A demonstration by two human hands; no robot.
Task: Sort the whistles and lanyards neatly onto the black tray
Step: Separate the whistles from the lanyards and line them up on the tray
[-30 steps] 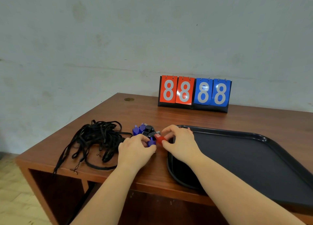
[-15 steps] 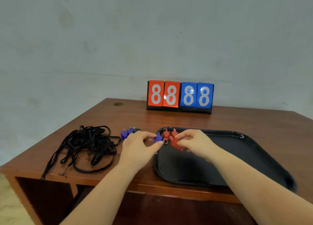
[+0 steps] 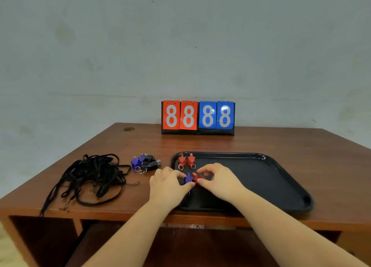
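Blue whistle (image 3: 188, 178) pinched by left hand (image 3: 167, 183); red whistle (image 3: 197, 178) by right hand (image 3: 217, 179).

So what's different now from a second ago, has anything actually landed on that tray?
Yes. Two red whistles now lie side by side in the black tray's far left corner; a second ago none lay there. Both hands moved from the table onto the tray: the left hand pinches a blue whistle, the right hand a red whistle. The lanyards, the remaining whistles and the scoreboard stayed put.
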